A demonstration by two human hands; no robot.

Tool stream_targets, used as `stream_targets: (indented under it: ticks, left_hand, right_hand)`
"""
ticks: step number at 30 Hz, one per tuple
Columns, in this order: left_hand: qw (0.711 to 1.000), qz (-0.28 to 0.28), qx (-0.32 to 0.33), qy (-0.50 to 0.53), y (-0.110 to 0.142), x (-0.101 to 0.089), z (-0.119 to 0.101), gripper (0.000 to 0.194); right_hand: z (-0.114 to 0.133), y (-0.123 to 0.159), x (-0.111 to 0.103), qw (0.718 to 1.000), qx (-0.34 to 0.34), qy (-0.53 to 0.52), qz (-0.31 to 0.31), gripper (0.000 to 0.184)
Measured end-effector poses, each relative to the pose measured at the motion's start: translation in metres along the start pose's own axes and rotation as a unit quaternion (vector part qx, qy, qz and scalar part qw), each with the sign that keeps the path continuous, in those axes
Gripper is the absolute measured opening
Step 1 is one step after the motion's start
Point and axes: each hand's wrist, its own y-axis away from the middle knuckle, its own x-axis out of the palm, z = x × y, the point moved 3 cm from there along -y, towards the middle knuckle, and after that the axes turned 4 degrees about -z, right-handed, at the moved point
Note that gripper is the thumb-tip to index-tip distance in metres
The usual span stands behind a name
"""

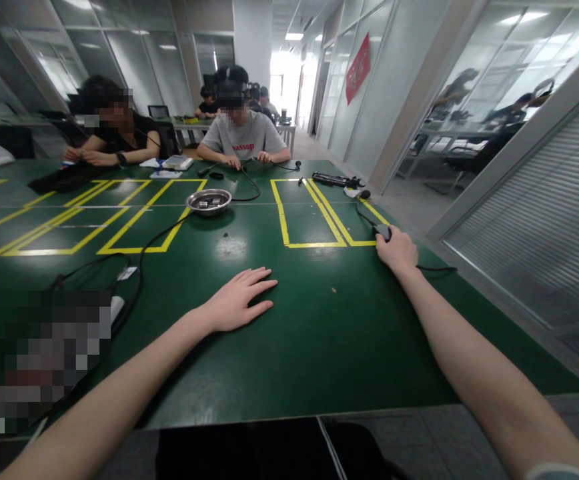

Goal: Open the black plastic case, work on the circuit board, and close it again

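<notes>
My left hand point(237, 300) lies palm down on the green tabletop point(309, 353), its fingers spread and nothing in them. Further off to the right, my right hand point(398, 252) is closed around a small dark box on a cable point(382, 231), close to the table's right edge. Part of that box is hidden by the fingers. Its black cable point(437, 269) comes out to the right of the hand, and another stretch runs up toward a round black piece point(365, 195) by a white tag.
A metal bowl point(208, 209) with small metal parts stands mid-table. Yellow tape point(314, 245) marks rectangles. A black folded stand point(332, 179) lies at the far right. Black cables point(142, 263) cross the left side near a blurred-out object point(44, 360). Two co-workers point(242, 137) point(119, 137) sit across the table.
</notes>
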Motion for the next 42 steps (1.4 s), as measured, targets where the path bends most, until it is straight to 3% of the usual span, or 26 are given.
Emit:
stream_targets:
  ticks: [5, 10, 27, 31, 34, 39, 42]
  left_hand:
    - [1.0, 0.002, -0.001, 0.002, 0.0, 0.0, 0.0, 0.05]
    - [1.0, 0.005, -0.005, 0.0, 0.0, 0.0, 0.0, 0.051]
    - [1.0, 0.009, -0.004, -0.015, 0.0, 0.002, -0.001, 0.05]
    - [1.0, 0.007, -0.002, -0.016, 0.0, 0.002, -0.001, 0.05]
    - [1.0, 0.008, -0.002, -0.012, 0.0, 0.003, -0.001, 0.049]
    - [1.0, 0.002, 0.003, -0.011, 0.001, 0.003, 0.0, 0.048]
    - [1.0, 0.005, 0.002, -0.013, 0.001, 0.002, 0.0, 0.049]
  right_hand:
    - [-0.002, -0.003, 0.006, 1.0, -0.008, 0.012, 0.023, 0.058]
    - [-0.005, -0.008, 0.007, 0.999, -0.023, -0.048, -0.002, 0.052]
    - [-0.012, -0.014, -0.001, 0.992, 0.074, -0.083, 0.06, 0.047]
    - [-0.007, -0.01, -0.005, 0.995, 0.017, -0.094, -0.014, 0.054]
    - [-0.005, -0.008, -0.007, 0.996, -0.015, -0.069, -0.061, 0.042]
    - [-0.003, -0.01, -0.004, 0.999, -0.024, -0.028, -0.005, 0.037]
    - [-0.008, -0.013, -0.006, 0.999, -0.035, -0.021, -0.017, 0.04]
